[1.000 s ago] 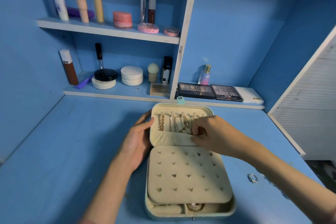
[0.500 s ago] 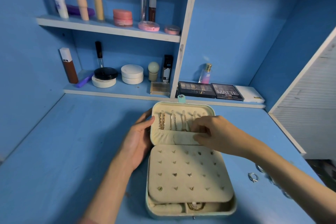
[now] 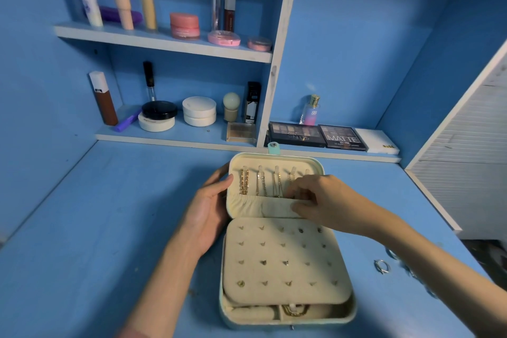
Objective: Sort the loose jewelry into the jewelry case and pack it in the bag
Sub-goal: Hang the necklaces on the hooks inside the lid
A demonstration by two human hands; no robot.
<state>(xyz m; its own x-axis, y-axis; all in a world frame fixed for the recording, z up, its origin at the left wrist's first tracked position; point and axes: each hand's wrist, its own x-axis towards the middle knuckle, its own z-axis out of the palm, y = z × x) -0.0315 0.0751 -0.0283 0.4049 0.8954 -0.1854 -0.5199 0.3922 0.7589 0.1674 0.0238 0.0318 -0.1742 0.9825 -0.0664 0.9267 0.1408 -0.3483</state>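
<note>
**Operator:** What am I holding?

**Desk:** Your left hand clasps the left edge of the raised lid of the jewelry case, thumb inside. Your right hand pinches the top edge of the pocket under the hung chains. Whether a chain's tail sits in that pinch is hidden.

**Operator:** And what's loose?

**Desk:** A ring lies on the table, back toward you and right of your right-hand grip, beside that forearm. Your right hand is nearer. Pieces past it blur. The chains run lengthwise down into the pocket. The earring panel lies flat just below your grip, with nothing between.
</note>
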